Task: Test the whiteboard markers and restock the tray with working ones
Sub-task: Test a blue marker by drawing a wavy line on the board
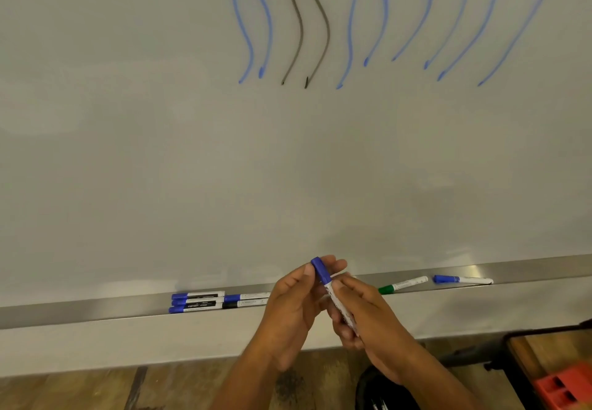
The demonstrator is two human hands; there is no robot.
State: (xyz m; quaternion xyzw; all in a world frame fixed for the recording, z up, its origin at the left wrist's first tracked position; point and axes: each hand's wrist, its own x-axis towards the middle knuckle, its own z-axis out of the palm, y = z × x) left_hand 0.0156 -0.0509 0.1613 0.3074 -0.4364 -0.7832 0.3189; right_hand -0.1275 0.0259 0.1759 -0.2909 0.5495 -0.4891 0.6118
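Head cam: right grip (374, 323) holds the marker (339, 308) barrel, left grip (294, 300) pinches its blue cap (322, 271), just near side of the tray (80, 313). Looks like uncapping, so pull straight along the barrel, no twisting.

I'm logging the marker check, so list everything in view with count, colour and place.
whiteboard: one, white, fills most of the view
wavy lines: eight blue, two dark, upper whiteboard
tray: one, metal grey, below the whiteboard
left markers: four blue-capped, one black-capped, tray left
green marker: one, green cap, tray right
right blue marker: one, blue cap, tray far right
held marker: one, blue cap, in both hands
red crate: one, red, bottom right
floor: one, brown wood, bottom
left hand: one, grip on the held marker's cap
right hand: one, grip on its barrel
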